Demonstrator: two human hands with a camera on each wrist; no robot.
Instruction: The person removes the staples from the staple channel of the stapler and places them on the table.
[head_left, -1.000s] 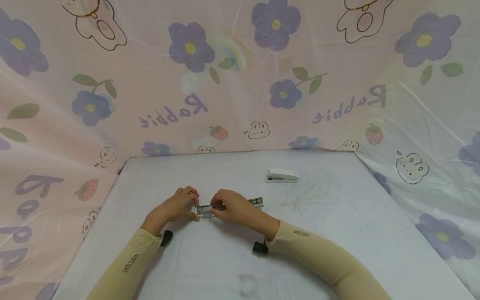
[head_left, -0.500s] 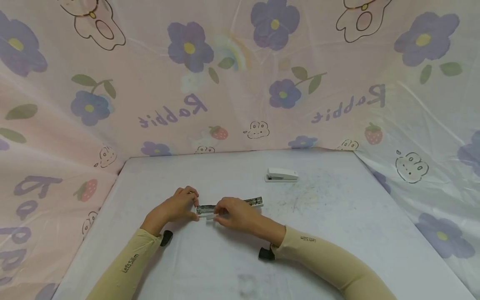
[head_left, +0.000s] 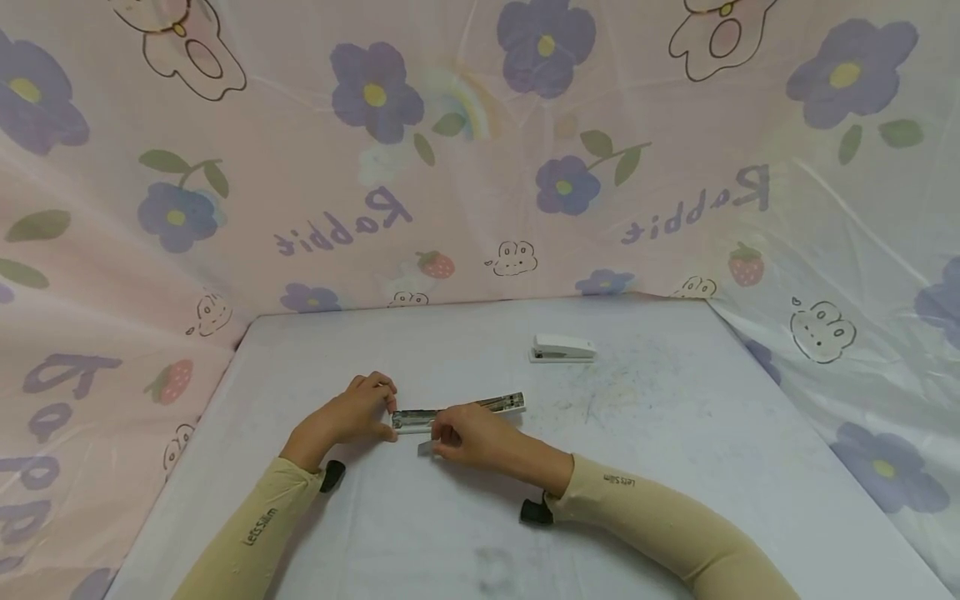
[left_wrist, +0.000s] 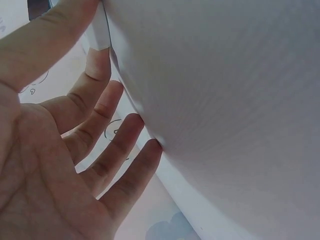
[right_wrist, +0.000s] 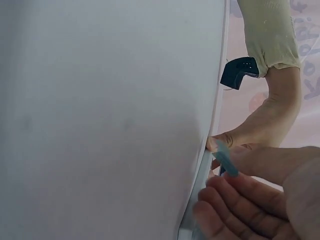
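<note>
A stapler (head_left: 504,403) lies opened out flat on the table, its metal inside facing up and its middle partly behind my right hand. My left hand (head_left: 358,410) holds its left end between thumb and index finger; in the left wrist view the stapler's white end (left_wrist: 100,31) sits between those two, the other fingers spread with tips touching the table. With thumb and fingertips, my right hand (head_left: 480,437) pinches a short grey strip of staples (head_left: 425,448) just in front of the stapler. The strip of staples (right_wrist: 226,159) looks bluish and blurred in the right wrist view.
A second, white stapler (head_left: 564,349) stands closed farther back, right of the opened one. The white tabletop (head_left: 637,500) has faint smudges. Printed cloth (head_left: 465,167) hangs behind and along both sides of the table.
My right hand has drawn the strip of staples from over the opened stapler toward the table's front, clear of its channel. My left hand keeps its place on the stapler's end.
</note>
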